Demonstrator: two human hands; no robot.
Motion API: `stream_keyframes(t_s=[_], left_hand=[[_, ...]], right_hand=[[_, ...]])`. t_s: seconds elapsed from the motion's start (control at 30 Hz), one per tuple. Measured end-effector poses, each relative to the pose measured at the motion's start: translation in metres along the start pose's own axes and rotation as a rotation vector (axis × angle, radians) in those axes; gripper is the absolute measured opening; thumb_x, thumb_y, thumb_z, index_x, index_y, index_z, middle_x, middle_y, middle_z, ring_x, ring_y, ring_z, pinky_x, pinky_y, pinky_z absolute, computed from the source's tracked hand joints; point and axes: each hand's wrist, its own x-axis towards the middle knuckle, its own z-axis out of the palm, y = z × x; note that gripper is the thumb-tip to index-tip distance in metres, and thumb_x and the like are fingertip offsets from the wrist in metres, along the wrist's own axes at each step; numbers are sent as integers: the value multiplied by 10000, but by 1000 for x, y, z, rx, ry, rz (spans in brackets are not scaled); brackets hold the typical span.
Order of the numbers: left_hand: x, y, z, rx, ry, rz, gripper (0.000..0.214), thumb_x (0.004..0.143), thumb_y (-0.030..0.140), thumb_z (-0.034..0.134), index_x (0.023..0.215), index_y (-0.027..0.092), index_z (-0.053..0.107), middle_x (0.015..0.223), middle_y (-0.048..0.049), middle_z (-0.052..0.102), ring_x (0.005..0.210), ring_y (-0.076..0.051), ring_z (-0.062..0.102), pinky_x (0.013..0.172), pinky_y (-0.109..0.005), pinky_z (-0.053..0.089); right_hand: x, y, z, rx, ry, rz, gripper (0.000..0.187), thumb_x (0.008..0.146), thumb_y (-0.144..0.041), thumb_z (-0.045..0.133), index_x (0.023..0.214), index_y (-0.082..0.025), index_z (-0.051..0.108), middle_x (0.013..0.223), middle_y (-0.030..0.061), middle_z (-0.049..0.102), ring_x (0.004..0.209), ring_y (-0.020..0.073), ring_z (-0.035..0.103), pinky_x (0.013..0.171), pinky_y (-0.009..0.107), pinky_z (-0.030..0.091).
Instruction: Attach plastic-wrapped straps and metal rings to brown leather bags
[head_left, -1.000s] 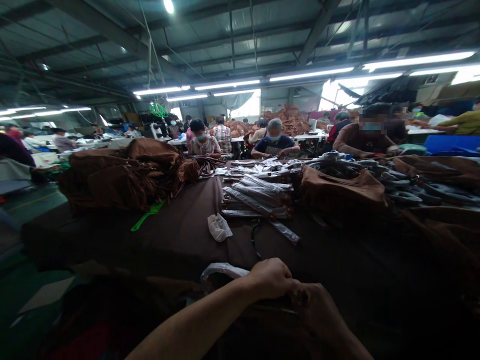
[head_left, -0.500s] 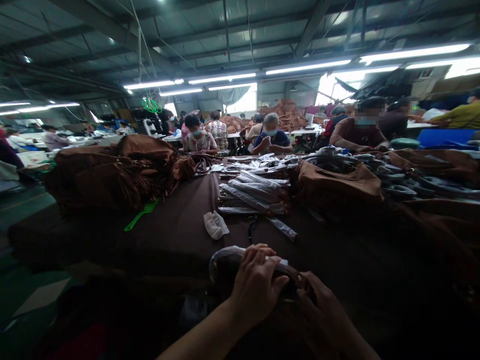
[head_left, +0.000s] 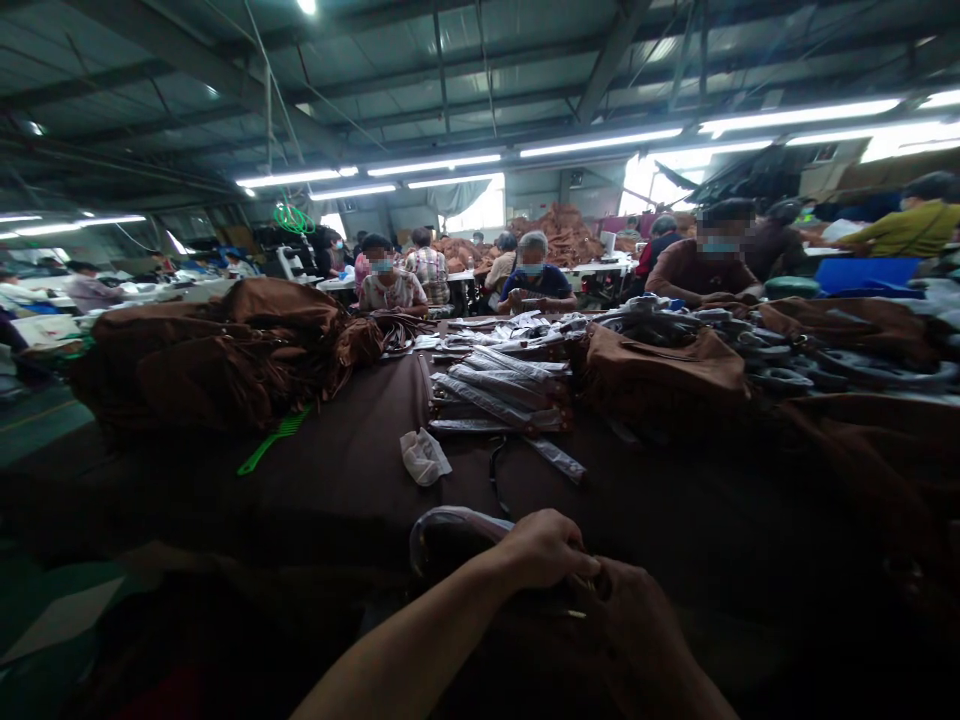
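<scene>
A brown bag handle [head_left: 454, 517], wrapped in clear plastic, curves up from the dark area at the table's near edge. My left hand [head_left: 546, 548] is closed at its right end, fingers bent downward. Against those fingertips, my right hand [head_left: 637, 598] is also closed around the handle's end, where a bit of brass-coloured metal shows. The fingers partly cover that end. Below the hands is a short gold-coloured strip [head_left: 576, 613]; the dark brown material around it is too dim to make out well.
Plastic-wrapped straps [head_left: 499, 392] lie piled mid-table beside a crumpled white wrapper [head_left: 424, 458]. A green comb-like tool [head_left: 274, 440] lies near a heap of brown bags [head_left: 217, 350]. More brown bags [head_left: 667, 365] are at the right. Several people sit across the table.
My left hand has moved right and down from the top of the handle to its right end, meeting my right hand. The whole view has shifted slightly.
</scene>
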Motion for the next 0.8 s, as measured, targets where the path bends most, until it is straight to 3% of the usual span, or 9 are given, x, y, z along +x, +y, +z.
stream_keyframes(t_s=[0.23,0.5,0.8], left_hand=[[0,-7,-4,-81,-33,-65,250,614,389,749,726,168,716,547,60,512,576,-108,483,515,-223,304],[1,-14,1,-129,-116,-79,239,604,369,765,711,163,712,535,67,498,554,-94,446,497,-224,282],[-3,-10,3,-69,-48,-17,307,701,454,673,797,166,725,616,42,552,628,-116,507,530,-220,317]], right_hand=[[4,-1,7,-117,12,-141,284,841,-324,466,678,-194,659,676,61,692,602,186,621,547,286,279],[4,8,7,-154,-30,-293,179,776,-260,519,710,-191,669,737,62,695,678,188,626,604,282,330],[-1,-2,2,-51,34,-211,194,824,-380,542,828,-203,620,783,46,677,689,196,626,596,272,395]])
